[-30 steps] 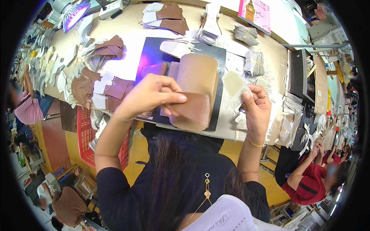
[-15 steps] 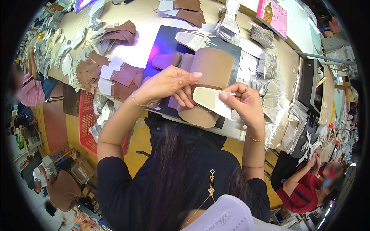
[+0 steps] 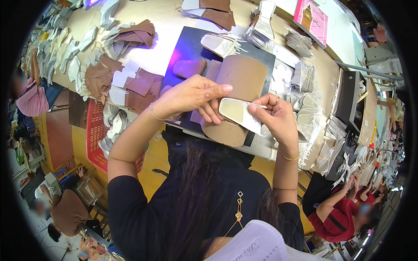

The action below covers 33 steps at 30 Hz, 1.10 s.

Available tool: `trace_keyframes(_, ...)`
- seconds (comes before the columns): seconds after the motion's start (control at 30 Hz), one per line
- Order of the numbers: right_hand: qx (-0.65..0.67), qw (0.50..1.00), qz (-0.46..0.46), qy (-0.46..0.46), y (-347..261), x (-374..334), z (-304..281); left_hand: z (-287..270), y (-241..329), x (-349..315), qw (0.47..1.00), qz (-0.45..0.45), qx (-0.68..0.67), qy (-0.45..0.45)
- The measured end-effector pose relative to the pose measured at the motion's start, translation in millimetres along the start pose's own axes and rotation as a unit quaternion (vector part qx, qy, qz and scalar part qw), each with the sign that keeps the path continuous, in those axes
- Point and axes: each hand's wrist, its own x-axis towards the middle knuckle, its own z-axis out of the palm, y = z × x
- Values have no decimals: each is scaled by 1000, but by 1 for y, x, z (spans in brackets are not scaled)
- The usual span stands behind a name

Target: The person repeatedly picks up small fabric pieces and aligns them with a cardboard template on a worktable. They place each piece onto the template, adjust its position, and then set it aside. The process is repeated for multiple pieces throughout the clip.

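Fingers (image 3: pixel 261 113) of our right hand (image 3: pixel 283 116) pinch a cream-faced, white-edged piece (image 3: pixel 235 110) over a tan curved block (image 3: pixel 244 77), partly hidden by our left hand (image 3: pixel 189 96), grip unclear.

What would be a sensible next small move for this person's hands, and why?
Probably keep the right hand pinching and use the left hand to steady the pale piece at its other end. The right hand grips only one end, the left fingers are right by the opposite edge, and the tan curved pad lies beneath as possible support.
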Motion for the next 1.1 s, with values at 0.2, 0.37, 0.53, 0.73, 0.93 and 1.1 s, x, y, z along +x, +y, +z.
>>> trace_keyframes(0.2,-20,1000,-17,5,-1,1,3,0,1,0,1000,-3,1,-1)
trace_keyframes(0.37,-29,999,-31,23,9,-2,2,-2,0,2,1000,-10,9,-15)
trace_keyframes(0.53,-110,987,-80,89,37,11,1,-7,-3,7,999,-29,12,-18)
trace_keyframes(0.73,-213,920,-245,221,18,-9,1,-7,-6,11,999,-20,11,-22)
trace_keyframes(0.93,-487,776,-401,-17,9,-3,41,-10,-7,11,999,19,10,-39)
trace_keyframes(1.1,-352,845,-400,45,49,-1,43,-11,-9,13,999,-6,15,-38)
